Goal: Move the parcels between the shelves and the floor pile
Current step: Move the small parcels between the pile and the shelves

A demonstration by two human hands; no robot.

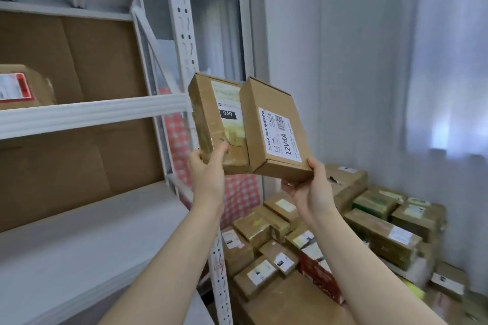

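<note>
Holding two parcels aloft, side by side and touching.

Hands: left hand (208, 166) grips the near lower corner of the taped parcel (219, 119), thumb laid on its face. Right hand (309, 187) cups the near lower corner of the 12V4A box (274, 126), fingers beneath, thumb at the edge. Both hands are occupied.

Step, as judged: shelving the pair, though one moment cannot confirm the direction of travel.

Handling notes:
- Each parcel is held by one corner only, so keep the two pressed together to stop either pivoting.
- Clear the white shelf beam (92, 113) and the perforated upright (184, 34) before swinging left.
- Set down one at a time, flat, and slide it back rather than drop it.

Item 1, taped parcel: brown carton wrapped in glossy clear tape, wrinkled toward the near end. It has a pale label with a black patch reading 060. The tape is probably slick under the thumb.

Item 2, 12V4A box: plain brown mailer carton, no tape visible, with a white label, a barcode and large print.

Location: both are in the air in front of the upright, about level with the beam, above and left of the floor pile (369, 224) of cartons. One further parcel, the red-labelled carton (23, 87), sits on the shelf at far left.
</note>
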